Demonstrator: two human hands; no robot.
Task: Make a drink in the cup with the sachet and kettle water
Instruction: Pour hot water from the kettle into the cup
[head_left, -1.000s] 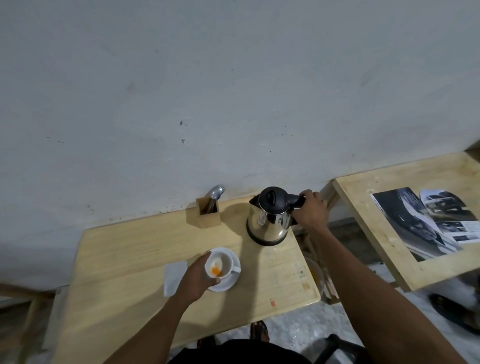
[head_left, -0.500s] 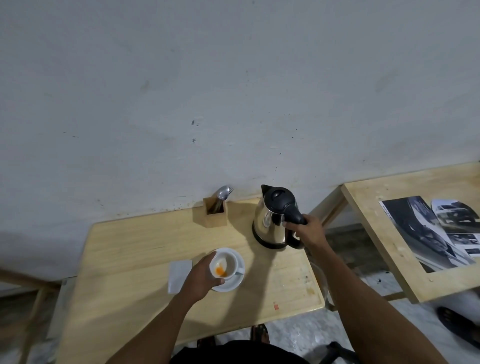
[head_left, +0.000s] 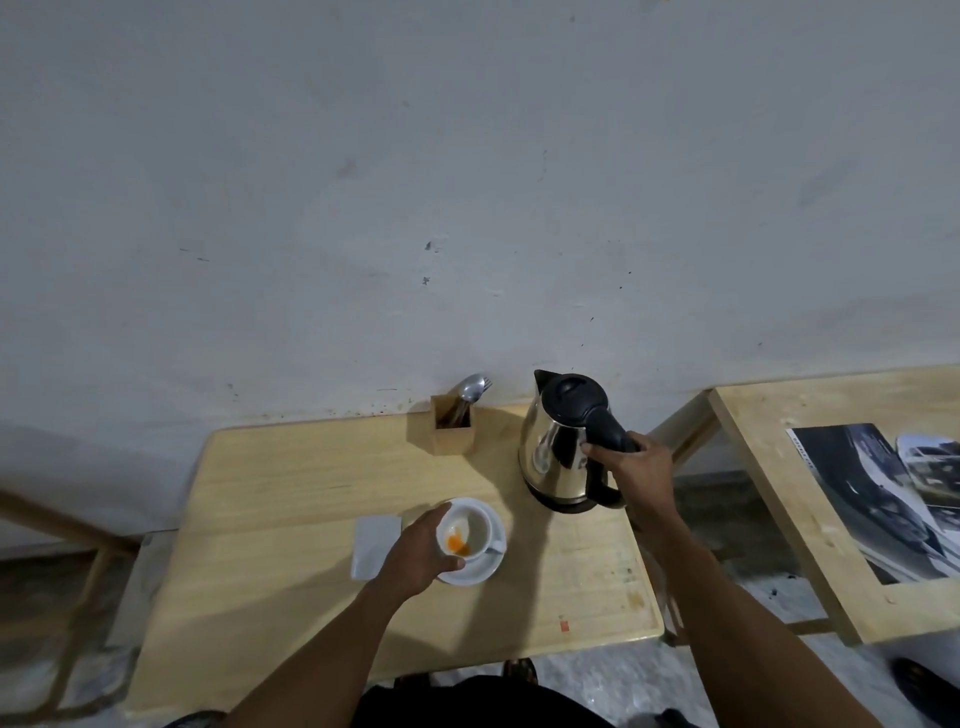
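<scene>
A white cup (head_left: 475, 529) with orange powder at its bottom stands on a white saucer (head_left: 480, 569) on the wooden table (head_left: 291, 499). My left hand (head_left: 415, 553) wraps around the cup's left side. The steel kettle (head_left: 556, 452) with a black lid stands at the table's back right, its spout turned toward the wall. My right hand (head_left: 636, 467) grips its black handle. A white sachet or napkin (head_left: 371, 545) lies flat just left of the saucer, partly under my left hand.
A small wooden holder (head_left: 453, 432) with a spoon and fork stands by the wall, left of the kettle. A second wooden table (head_left: 769, 493) with magazines (head_left: 883, 493) is on the right, across a narrow gap.
My right hand has shifted from the top of the kettle handle to a full grip, and the kettle has turned so its handle points toward me. My left hand stays on the cup.
</scene>
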